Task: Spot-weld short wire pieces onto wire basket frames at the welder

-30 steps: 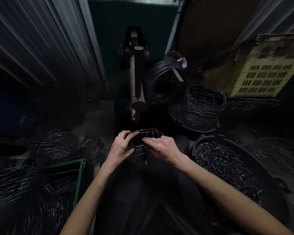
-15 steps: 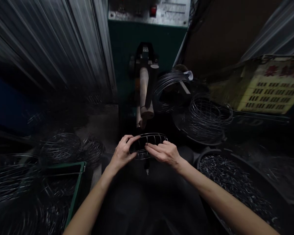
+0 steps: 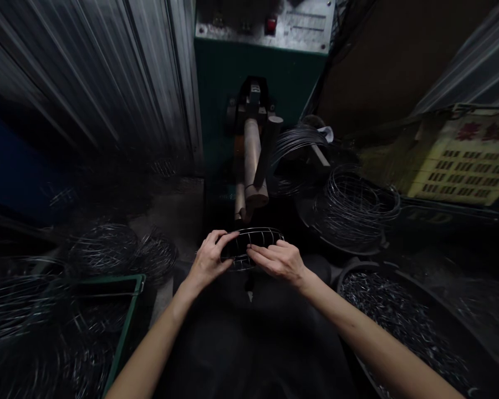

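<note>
Presently, one wire frame (image 3: 261, 228); left hand (image 3: 209, 256), grip half-open, holding one side; right hand (image 3: 279, 260), grip nearly closed upon the other.

The person wears a dark garment (image 3: 258, 343) over the lap (its folds faint in the shade).

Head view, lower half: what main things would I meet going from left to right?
Green rectangular crate, left hand, round silvery wire frame, right hand, dark round tub of small metal bits.
</note>
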The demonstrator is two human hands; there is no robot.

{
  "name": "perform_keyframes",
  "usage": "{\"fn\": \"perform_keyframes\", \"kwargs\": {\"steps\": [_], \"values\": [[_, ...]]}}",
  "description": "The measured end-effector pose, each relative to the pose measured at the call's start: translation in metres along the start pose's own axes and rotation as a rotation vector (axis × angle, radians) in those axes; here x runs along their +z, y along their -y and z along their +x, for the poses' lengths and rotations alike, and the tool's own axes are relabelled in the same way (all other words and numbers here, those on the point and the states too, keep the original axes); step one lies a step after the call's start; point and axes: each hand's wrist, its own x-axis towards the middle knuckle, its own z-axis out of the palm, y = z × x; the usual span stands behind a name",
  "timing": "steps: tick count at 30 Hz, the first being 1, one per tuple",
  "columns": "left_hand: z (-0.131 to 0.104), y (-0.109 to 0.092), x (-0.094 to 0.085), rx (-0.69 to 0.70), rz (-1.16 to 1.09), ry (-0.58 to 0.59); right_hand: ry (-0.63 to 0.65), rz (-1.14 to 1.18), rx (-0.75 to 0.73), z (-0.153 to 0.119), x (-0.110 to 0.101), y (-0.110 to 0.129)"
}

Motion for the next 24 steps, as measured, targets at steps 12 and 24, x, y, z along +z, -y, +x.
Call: {"fn": "perform_keyframes", "kwargs": {"steps": [12,24], "values": [[0.007,0.013,0.008,0.049,0.088,-0.045,-0.043,-0.138,-0.01,0.006,0.005,0.003],[0.018,0.019,0.007,0.071,0.073,-0.063,-0.046,-0.109,-0.031,0.007,0.011,-0.008]]}}
